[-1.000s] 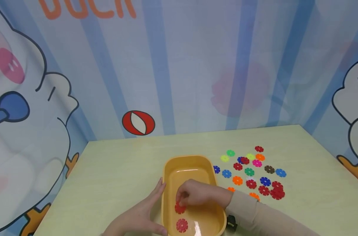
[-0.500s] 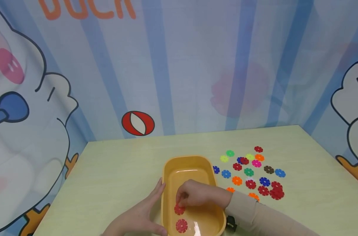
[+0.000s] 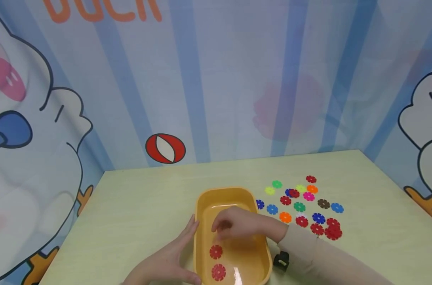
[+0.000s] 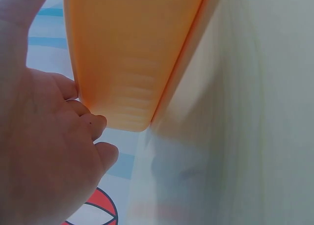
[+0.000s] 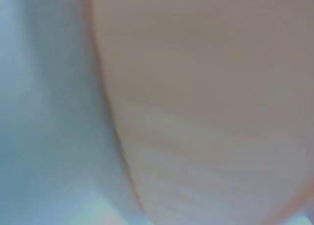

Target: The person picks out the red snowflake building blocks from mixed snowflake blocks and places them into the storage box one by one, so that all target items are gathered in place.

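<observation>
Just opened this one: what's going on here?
A person has their left hand against the side of a yellow tray, fingers extended. Their right hand is over the tray, fingers loosely bent, with no disc visible in it. Two red notched discs lie inside, while more discs in mixed colours are scattered on the table, to the tray's right.

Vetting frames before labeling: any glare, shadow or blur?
Head: right hand partly blurred, bright glare streak inside the tray; left wrist: soft shadow on the table; right wrist: heavily blurred throughout, contents hard to identify.
</observation>
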### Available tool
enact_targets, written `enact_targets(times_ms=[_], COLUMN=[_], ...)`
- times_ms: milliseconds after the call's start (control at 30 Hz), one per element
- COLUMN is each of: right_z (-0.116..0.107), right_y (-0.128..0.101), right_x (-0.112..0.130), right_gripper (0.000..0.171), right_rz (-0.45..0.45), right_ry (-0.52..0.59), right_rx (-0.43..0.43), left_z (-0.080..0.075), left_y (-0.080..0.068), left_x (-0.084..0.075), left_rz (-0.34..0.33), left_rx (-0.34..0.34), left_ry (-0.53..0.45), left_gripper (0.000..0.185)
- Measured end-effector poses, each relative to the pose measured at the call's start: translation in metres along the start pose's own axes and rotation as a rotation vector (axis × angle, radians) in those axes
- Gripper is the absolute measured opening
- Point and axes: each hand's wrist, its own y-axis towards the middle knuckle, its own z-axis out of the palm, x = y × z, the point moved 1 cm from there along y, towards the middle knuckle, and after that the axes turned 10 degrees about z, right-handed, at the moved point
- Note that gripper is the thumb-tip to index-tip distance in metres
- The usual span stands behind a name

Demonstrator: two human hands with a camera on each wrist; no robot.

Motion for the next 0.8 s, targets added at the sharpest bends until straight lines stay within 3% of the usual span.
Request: enact_targets(times_ms=[233,433,633,800], right_z=[-0.033,-0.057,-0.077,-0.089], right_y=[-0.017,-0.031,-0.043,-0.053], right_x=[-0.004,-0.018,-0.037,-0.062], right_gripper=[0.023,0.021,0.026,0.029], right_rz=[-0.112,-0.137,-0.086,0.05], right_ry=[-0.011,0.0,0.011,0.038], right_rx=[-0.058,-0.111,-0.163,-0.207], left_z=[0.001,0.002,0.002,0.001], left_y=[-0.001,-0.001,-0.001,-0.001], left_x=[0.001,0.003,0.002,0.001], left_rz=[0.055,0.047,0.04,0.047], left_rx=[-0.01,-0.013,-0.009,-0.004], left_ry=[0.05,0.029,0.007,0.009], left_gripper=[0.12,0.12,0.12,0.121])
